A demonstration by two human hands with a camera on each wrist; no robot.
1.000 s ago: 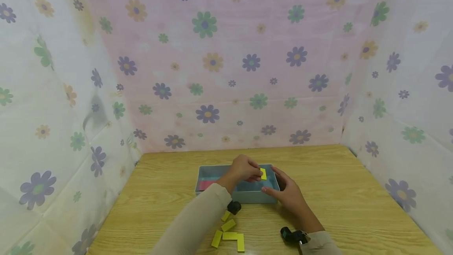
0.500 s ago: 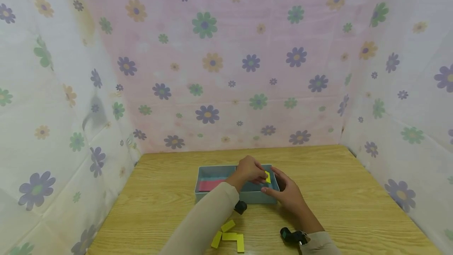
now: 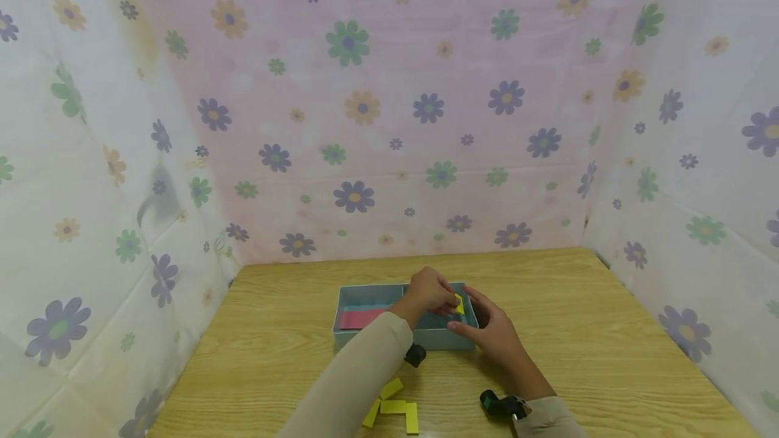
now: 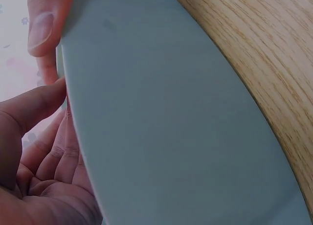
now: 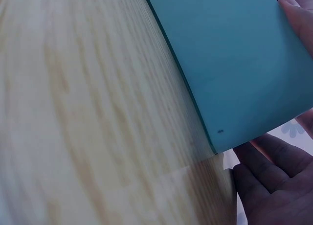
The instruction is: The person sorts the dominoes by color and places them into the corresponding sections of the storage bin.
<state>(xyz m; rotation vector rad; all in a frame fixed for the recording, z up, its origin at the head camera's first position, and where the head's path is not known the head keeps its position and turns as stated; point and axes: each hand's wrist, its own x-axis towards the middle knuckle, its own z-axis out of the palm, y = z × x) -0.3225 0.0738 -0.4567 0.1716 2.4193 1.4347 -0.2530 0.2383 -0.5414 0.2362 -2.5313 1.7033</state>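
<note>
A grey-blue divided box stands on the table in the head view. My left hand reaches over its right compartment and pinches a small flat yellow block near the right end. In the left wrist view, the box's front wall hides part of the left hand and the block. My right hand holds the box's right end, thumb at the front rim and fingers towards the far side. The right wrist view shows the right hand against that end of the box.
A pink flat piece lies in the left compartment. Several yellow blocks lie on the wooden table in front of the box, partly behind the left sleeve. Flowered cloth surrounds the table at the back and sides.
My left hand has moved a little to the right with the yellow block, closer to the box's right end. Its sleeve now covers one table block. The right hand stays at the box.
</note>
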